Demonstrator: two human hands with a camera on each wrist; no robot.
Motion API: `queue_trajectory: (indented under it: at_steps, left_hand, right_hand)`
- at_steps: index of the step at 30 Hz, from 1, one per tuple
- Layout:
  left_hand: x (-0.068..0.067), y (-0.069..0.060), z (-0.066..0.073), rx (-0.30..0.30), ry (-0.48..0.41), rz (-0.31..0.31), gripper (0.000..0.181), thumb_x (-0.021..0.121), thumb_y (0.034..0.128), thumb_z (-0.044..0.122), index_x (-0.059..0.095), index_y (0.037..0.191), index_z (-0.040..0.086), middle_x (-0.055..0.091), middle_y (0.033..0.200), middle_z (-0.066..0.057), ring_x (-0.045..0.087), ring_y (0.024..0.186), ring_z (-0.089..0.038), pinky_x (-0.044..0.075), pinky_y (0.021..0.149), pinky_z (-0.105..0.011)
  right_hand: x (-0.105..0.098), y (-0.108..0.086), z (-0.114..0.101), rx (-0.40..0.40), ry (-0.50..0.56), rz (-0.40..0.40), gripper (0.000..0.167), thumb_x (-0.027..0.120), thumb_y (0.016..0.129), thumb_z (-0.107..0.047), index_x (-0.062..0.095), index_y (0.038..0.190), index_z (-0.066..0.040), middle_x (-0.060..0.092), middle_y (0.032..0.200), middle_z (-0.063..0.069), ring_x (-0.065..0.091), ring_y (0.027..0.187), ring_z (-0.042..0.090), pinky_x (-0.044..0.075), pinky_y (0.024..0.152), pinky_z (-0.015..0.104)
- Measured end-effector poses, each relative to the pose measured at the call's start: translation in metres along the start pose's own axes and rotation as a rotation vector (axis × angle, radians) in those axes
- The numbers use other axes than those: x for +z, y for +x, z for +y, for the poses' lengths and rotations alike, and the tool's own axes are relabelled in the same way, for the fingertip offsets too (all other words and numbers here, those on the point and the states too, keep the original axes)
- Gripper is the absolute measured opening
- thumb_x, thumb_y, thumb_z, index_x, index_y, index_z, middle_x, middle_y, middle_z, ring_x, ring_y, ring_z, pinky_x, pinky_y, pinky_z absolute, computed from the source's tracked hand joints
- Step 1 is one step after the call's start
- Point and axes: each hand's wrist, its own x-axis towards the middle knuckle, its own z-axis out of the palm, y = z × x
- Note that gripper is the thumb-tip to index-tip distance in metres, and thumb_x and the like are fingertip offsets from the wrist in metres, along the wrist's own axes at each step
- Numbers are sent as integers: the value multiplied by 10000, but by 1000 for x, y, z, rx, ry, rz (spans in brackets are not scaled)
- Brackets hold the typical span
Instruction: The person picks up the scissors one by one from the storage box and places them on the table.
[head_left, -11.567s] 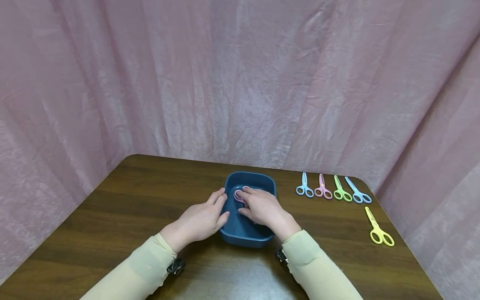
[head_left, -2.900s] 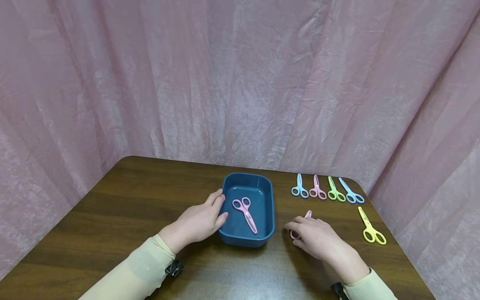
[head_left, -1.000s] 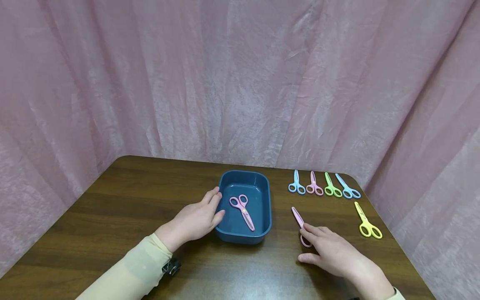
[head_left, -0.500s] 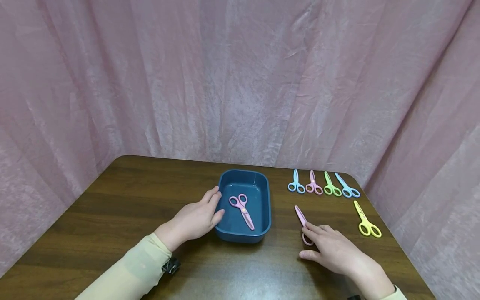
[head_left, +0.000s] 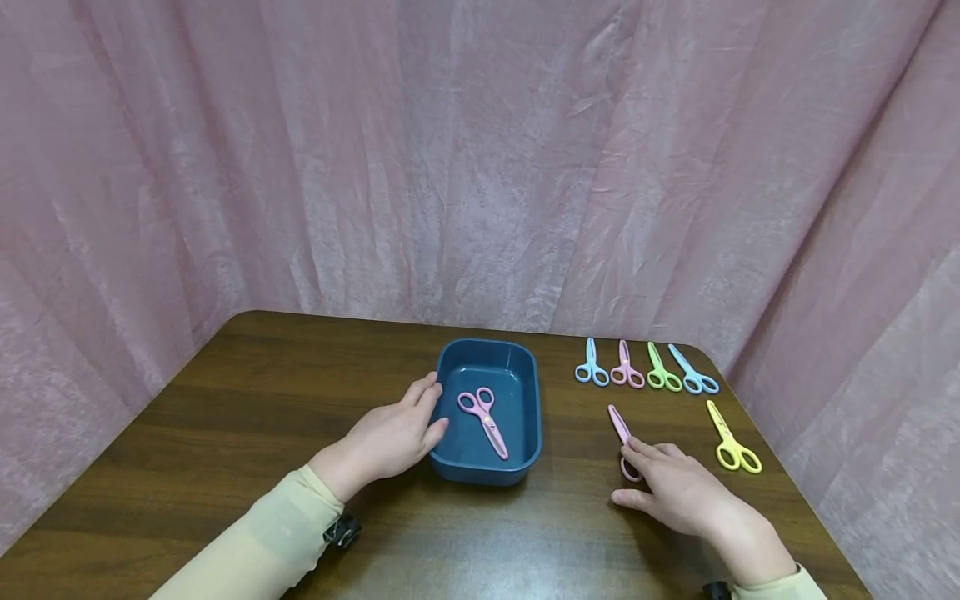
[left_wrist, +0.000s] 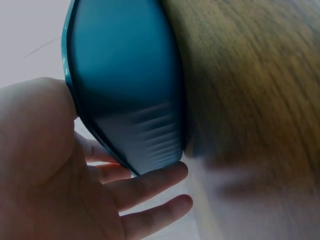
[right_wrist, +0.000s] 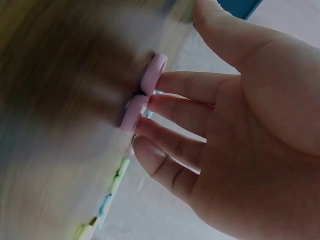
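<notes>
My left hand (head_left: 386, 442) rests against the left side of a blue rectangular box (head_left: 535, 417), fingers extended along its outer wall. In the left wrist view, the hand (left_wrist: 55, 165) touches the box's ribbed end (left_wrist: 155, 135). Inside the box lies one pair of pink scissors (head_left: 491, 432), handles pointing away. On the table to the right, my right hand (head_left: 678, 492) lays extended fingertips on a second pair of pink scissors (head_left: 618, 425). Part of its handles is hidden by the fingers; both loops (right_wrist: 134, 114) show in the right wrist view.
Along the back right stand in a row blue scissors (head_left: 592, 365), pink scissors (head_left: 624, 367), green scissors (head_left: 660, 371) and more blue scissors (head_left: 688, 372). Yellow scissors (head_left: 727, 442) lie nearer, by the table's right edge. A pink curtain (head_left: 480, 167) hangs behind the table (head_left: 300, 375).
Over the last second, the right hand slid the pink scissors right and slightly away across the table. Earlier that hand was inside the box on pink scissors. The left hand stays at the box.
</notes>
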Motion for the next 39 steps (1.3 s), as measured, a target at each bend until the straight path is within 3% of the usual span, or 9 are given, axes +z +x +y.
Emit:
queue_trajectory:
  at_steps: [20, 39]
  left_hand:
    - [0, 0, 0, -4, -7, -4, 666, 589, 1146, 357, 419, 1657, -34, 337, 1752, -240, 653, 1368, -417, 633, 971, -534]
    - [2, 1, -1, 4, 8, 9, 661, 595, 1145, 357, 430, 1648, -39, 348, 1745, -242, 649, 1374, -415, 636, 965, -527]
  right_hand:
    - [-6, 3, 29, 103, -54, -24, 785, 793, 987, -527, 653, 1450, 91, 582, 1544, 313, 551, 1365, 565, 496, 1043, 724]
    - [-9, 6, 56, 122, -110, -19, 729, 780, 994, -525, 679, 1412, 64, 597, 1502, 338, 584, 1281, 599, 539, 936, 725]
